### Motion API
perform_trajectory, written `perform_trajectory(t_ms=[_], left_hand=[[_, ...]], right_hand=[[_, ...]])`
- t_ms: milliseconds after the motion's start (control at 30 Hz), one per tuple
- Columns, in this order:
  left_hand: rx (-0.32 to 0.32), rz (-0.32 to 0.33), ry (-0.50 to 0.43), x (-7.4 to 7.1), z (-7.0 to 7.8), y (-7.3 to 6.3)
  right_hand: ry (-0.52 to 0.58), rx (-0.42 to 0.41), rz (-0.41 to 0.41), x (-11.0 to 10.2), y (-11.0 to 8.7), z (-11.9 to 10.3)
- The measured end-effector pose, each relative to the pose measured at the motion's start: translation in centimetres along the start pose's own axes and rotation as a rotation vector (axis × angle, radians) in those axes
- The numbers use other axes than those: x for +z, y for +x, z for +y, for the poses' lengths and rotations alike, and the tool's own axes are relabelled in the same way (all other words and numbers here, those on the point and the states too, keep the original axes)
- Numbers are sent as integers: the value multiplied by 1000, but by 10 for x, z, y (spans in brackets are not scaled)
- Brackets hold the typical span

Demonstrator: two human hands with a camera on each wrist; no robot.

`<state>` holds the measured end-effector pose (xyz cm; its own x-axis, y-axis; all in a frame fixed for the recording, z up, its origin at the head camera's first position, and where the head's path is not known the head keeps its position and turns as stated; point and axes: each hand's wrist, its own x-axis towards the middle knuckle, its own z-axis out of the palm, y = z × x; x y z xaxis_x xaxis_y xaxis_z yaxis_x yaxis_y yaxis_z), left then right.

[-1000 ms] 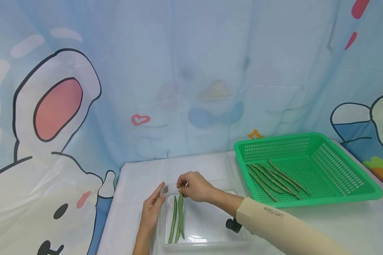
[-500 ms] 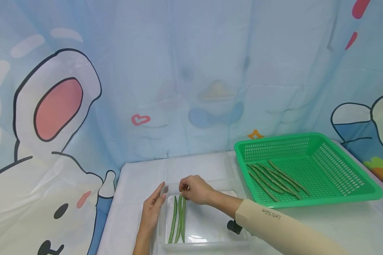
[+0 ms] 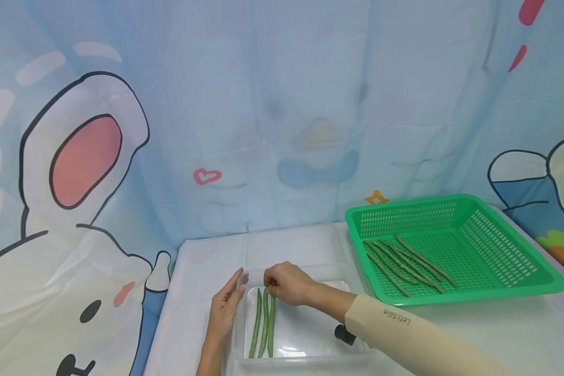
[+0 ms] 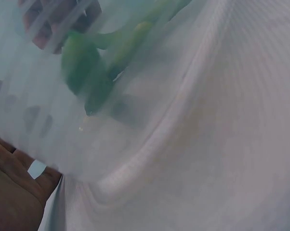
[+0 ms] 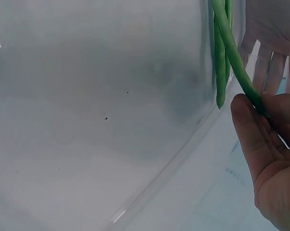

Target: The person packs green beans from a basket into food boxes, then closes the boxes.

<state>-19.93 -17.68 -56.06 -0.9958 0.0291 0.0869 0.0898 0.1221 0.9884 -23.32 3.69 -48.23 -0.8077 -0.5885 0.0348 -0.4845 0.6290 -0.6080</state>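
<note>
Green bean (image 3: 271,326), its far tip pinched in the grip of the right hand (image 3: 288,283), runs lengthwise toward the person inside the clear box (image 3: 310,360), just right of two other beans (image 3: 265,329), the straight-fingered left hand (image 3: 223,308) lying farther off.

Container (image 3: 310,324): smooth, glossy clear plastic. Beans (image 3: 271,326): smooth, slight sheen. Basket (image 3: 479,256): perforated plastic, satin. Counter cover (image 3: 207,256): matt, cloth-like. Backdrop (image 3: 244,78): creased cloth. Sleeve (image 3: 380,326): matt fabric.

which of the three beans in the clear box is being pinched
The rightmost bean in the head view: the right hand pinches its far end. The middle bean and the leftmost bean have no fingers on them.
</note>
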Motion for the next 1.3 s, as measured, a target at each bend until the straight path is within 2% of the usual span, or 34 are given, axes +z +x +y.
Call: perform_trajectory(t_ms=[600, 733, 1033, 1300], left_hand=[[11, -4, -5, -1, -1, 0], [16, 3, -7, -1, -1, 0], [6, -2, -17, -2, 0, -1], [20, 2, -10, -1, 0, 0]], right_hand=[[-220, -62, -8, 12, 1, 3], [-221, -62, -13, 14, 1, 3], [-165, 11, -50, 17, 1, 8], [-145, 4, -64, 16, 2, 8]])
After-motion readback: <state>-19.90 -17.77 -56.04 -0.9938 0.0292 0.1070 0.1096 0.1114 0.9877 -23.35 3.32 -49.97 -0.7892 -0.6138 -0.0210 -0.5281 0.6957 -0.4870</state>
